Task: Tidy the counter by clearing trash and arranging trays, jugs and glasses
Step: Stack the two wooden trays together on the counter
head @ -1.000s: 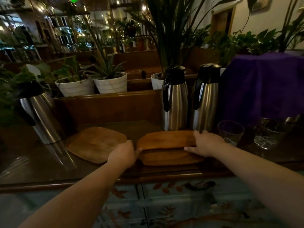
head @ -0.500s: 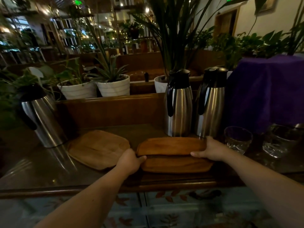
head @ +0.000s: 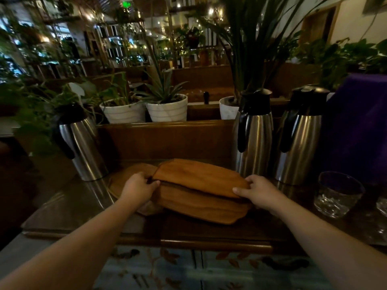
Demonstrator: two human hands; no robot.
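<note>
Stacked wooden trays (head: 201,185), frame centre, on desk (head: 83,206): left end is clasped by left hand (head: 138,188), right end by right hand (head: 258,192); both grips closed on the stack.

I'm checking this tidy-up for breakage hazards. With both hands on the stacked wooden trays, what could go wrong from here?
1. The two jugs stand right behind the stacked trays; swinging the stack back could knock one.
2. A glass sits just beyond the right hand; an elbow or tray corner might sweep it.
3. The top tray is tilted, gripped only at its ends by the left hand and the right, so it may slide off.
</note>
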